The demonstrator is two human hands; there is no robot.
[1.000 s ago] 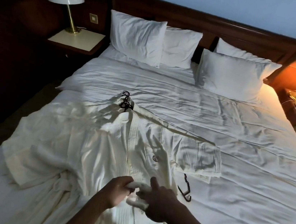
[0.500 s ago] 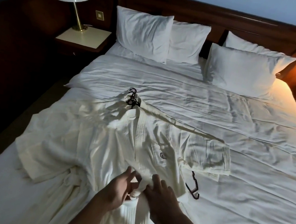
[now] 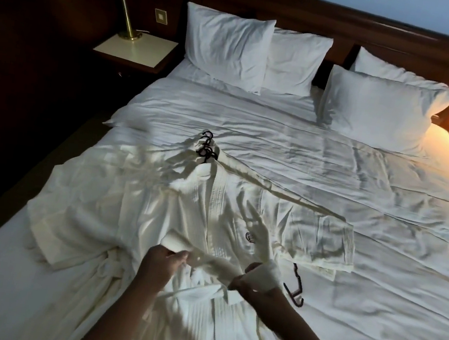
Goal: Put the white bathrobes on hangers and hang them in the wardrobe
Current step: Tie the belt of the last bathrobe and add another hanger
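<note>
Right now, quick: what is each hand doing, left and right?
Left hand: closed, pinching one end of the bathrobe belt.
Right hand: closed, gripping the same belt, which wraps over it.

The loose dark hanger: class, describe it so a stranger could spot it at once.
Find the wide white bed. A cream bathrobe lies on it; beside the person's right hand a thin dark hanger shows. Unlike the hooks bunched at the collar, it lies alone.

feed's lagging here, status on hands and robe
Left hand, right hand both grip the belt. Bathrobe flat on the bed, hanger hooks at collar. Loose hanger beside right hand.
</note>
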